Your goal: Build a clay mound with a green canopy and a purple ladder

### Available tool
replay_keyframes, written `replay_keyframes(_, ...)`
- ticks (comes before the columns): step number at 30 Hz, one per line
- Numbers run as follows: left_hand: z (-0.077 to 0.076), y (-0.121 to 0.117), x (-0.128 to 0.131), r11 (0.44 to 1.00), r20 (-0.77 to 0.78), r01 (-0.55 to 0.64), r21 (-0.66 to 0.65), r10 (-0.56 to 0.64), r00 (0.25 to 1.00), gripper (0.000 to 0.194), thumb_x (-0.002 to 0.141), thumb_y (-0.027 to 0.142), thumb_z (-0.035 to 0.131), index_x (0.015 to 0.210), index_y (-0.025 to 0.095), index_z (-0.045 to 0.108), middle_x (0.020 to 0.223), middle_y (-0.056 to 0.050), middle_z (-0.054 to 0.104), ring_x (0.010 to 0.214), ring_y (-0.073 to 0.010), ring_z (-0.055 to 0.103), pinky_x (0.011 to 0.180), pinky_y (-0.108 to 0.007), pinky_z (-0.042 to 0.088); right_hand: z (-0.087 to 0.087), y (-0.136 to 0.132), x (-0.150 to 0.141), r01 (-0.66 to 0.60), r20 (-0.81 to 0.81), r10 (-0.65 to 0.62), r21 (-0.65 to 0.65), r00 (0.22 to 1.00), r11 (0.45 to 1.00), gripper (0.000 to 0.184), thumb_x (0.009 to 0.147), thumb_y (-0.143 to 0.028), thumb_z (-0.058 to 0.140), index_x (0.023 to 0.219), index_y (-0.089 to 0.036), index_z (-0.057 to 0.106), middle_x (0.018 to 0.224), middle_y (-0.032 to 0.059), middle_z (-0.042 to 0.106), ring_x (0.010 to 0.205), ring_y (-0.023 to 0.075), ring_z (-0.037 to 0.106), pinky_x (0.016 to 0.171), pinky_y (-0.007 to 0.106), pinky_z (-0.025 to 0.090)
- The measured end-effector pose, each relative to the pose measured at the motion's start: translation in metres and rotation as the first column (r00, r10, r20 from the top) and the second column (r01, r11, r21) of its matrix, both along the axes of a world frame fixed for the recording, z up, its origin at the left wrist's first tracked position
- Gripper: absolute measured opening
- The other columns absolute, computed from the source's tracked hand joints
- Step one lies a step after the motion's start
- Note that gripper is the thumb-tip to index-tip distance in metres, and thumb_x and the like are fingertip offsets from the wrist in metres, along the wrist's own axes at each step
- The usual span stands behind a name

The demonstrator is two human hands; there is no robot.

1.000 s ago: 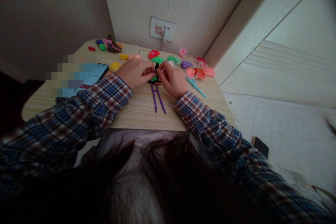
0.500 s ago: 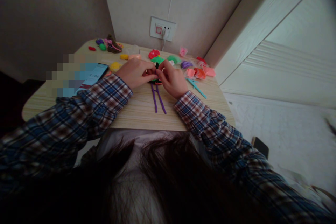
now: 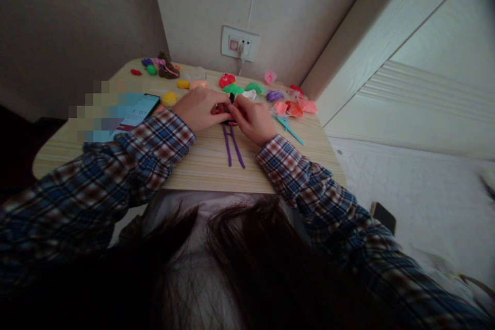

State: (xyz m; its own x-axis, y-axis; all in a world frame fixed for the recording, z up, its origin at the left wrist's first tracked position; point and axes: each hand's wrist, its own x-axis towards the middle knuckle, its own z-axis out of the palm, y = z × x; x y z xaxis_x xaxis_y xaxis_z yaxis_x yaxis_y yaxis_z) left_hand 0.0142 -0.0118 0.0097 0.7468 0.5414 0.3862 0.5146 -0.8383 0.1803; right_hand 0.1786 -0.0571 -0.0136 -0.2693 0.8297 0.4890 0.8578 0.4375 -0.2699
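Observation:
My left hand [image 3: 204, 108] and my right hand [image 3: 253, 117] meet over the middle of the small wooden table [image 3: 193, 165]. Fingers and thumbs of both are pinched together, their tips touching; what lies between them is too small or hidden to make out. Beneath the fingertips shows a dark, partly covered piece [image 3: 231, 97], mostly hidden by the hands. Two thin purple clay strips [image 3: 236, 148], joined by a short crosspiece, lie on the tabletop and run toward me from under the hands.
Behind the hands are red clay [image 3: 227, 80], green clay [image 3: 232, 89] and purple clay [image 3: 275, 96] pieces. Turquoise sticks [image 3: 290, 130] lie right of my right hand. A phone [image 3: 135, 113] rests at left, yellow clay [image 3: 169, 98] beside it. A wall socket [image 3: 240, 44] holds a plug.
My right hand's fingers have shifted slightly left and down against the left fingertips. A bit more of the white piece behind them shows. The purple strips have stayed put.

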Motion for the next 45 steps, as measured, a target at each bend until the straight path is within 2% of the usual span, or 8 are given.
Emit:
replay_keyframes(10, 0.0007, -0.0001, -0.0002, 0.999, -0.005, -0.029, -0.024, 0.029, 1.000, 0.023, 0.082, 0.035, 0.048, 0.082, 0.016, 0.061, 0.072, -0.003, 0.062, 0.065, -0.0153, 0.052, 0.077, -0.035, 0.039, 0.0010, -0.0007, -0.0011, 0.004, 0.039, -0.003, -0.012, 0.999, 1.000, 0.027, 0.095, -0.033, 0.031, 0.085, -0.018, 0.051, 0.067, 0.0006, 0.054, 0.062, 0.0140, 0.050, 0.058, 0.026, 0.029)
replay_keyframes(15, -0.0011, 0.0017, -0.0036, 1.000, -0.002, -0.010, -0.018, 0.010, 1.000, 0.020, 0.082, 0.029, 0.044, 0.088, 0.018, 0.061, 0.072, 0.000, 0.061, 0.069, -0.0148, 0.050, 0.073, -0.031, 0.039, 0.0011, -0.0012, -0.0007, -0.010, 0.028, 0.010, -0.002, 1.000, 1.000, 0.028, 0.095, -0.036, 0.031, 0.084, -0.019, 0.050, 0.064, -0.0002, 0.053, 0.060, 0.0132, 0.049, 0.056, 0.026, 0.028)
replay_keyframes(19, -0.0012, 0.0014, -0.0034, 1.000, 0.003, -0.004, -0.018, 0.004, 1.000, 0.020, 0.082, 0.028, 0.044, 0.086, 0.019, 0.061, 0.071, 0.000, 0.060, 0.069, -0.0156, 0.050, 0.068, -0.031, 0.038, 0.0013, -0.0020, -0.0010, -0.008, 0.001, 0.008, -0.013, 1.000, 1.000, 0.029, 0.094, -0.038, 0.032, 0.084, -0.019, 0.051, 0.063, -0.0007, 0.053, 0.058, 0.0129, 0.048, 0.056, 0.026, 0.030)
replay_keyframes(27, 0.0013, -0.0003, -0.0032, 1.000, -0.003, 0.023, -0.016, -0.023, 1.000, 0.021, 0.081, 0.025, 0.042, 0.086, 0.017, 0.062, 0.078, -0.002, 0.061, 0.072, -0.0161, 0.050, 0.074, -0.033, 0.038, 0.0009, -0.0019, -0.0015, 0.000, -0.024, -0.001, -0.051, 1.000, 0.999, 0.029, 0.093, -0.040, 0.032, 0.092, -0.020, 0.053, 0.065, 0.0003, 0.055, 0.062, 0.0145, 0.051, 0.060, 0.027, 0.034)
replay_keyframes(35, 0.0019, -0.0001, -0.0011, 1.000, 0.049, 0.003, -0.003, -0.003, 0.999, 0.021, 0.080, 0.024, 0.043, 0.087, 0.017, 0.062, 0.079, -0.005, 0.063, 0.077, -0.0197, 0.056, 0.075, -0.035, 0.041, 0.0005, -0.0008, -0.0005, 0.033, -0.014, -0.033, 0.005, 0.999, 0.999, 0.029, 0.093, -0.036, 0.033, 0.084, -0.019, 0.055, 0.062, -0.0003, 0.051, 0.057, 0.0133, 0.047, 0.056, 0.026, 0.030)
replay_keyframes(45, 0.0036, -0.0023, -0.0026, 0.998, 0.060, -0.055, -0.009, 0.055, 0.997, 0.027, 0.084, 0.032, 0.040, 0.095, 0.019, 0.061, 0.079, -0.003, 0.060, 0.073, -0.0171, 0.053, 0.079, -0.036, 0.040, 0.0008, -0.0008, 0.0002, 0.036, 0.011, -0.036, 0.035, 0.999, 0.999, 0.035, 0.095, -0.037, 0.028, 0.079, -0.019, 0.055, 0.059, -0.0007, 0.048, 0.054, 0.0126, 0.044, 0.055, 0.025, 0.026)
